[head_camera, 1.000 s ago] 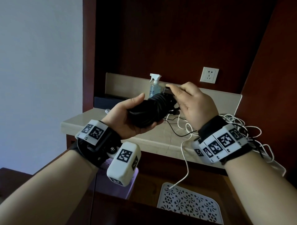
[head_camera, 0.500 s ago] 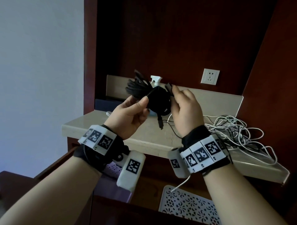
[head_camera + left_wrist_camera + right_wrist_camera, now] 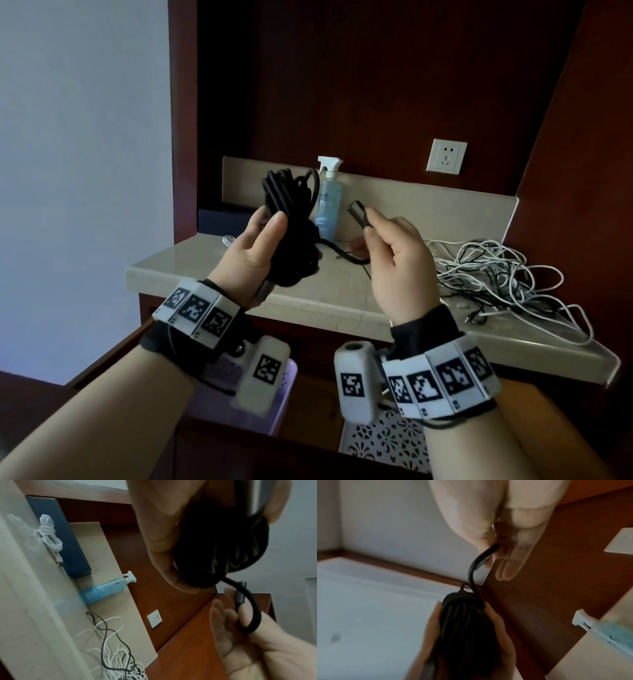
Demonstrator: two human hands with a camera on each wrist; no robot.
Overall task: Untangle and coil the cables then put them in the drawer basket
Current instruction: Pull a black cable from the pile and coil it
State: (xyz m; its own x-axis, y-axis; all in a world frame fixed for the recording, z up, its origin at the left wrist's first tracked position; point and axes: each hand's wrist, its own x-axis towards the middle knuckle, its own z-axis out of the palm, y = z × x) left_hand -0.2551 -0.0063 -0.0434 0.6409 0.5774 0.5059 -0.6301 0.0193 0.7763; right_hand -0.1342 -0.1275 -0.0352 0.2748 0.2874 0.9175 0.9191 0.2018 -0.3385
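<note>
Black cord, wound into a thick bundle, sits upright in the person's left hand, held above the front left part of the stone counter. The thumb lies across the near face of the bundle and the other fingers curl round its far side, so the coil is gripped about its middle, with loops standing out above the hand and a metal plug poking out below by the wrist. From the lower side of the bundle a loose tail of the same cord swings right in a shallow loop and rises to the right hand. That hand pinches the tail's end just behind its plug, thumb and forefinger closed on it, the plug sticking up past the fingertips; its remaining fingers are loosely bent.

On the counter's right end lies a heap of tangled white and dark cables, one strand trailing over the front edge. A blue spray bottle stands by the back edge, behind the bundle. A small coiled white cable lies at the back left corner beside a dark blue box. Below the counter's front edge a drawer stands open, holding a pale lilac basket and a white perforated one.
</note>
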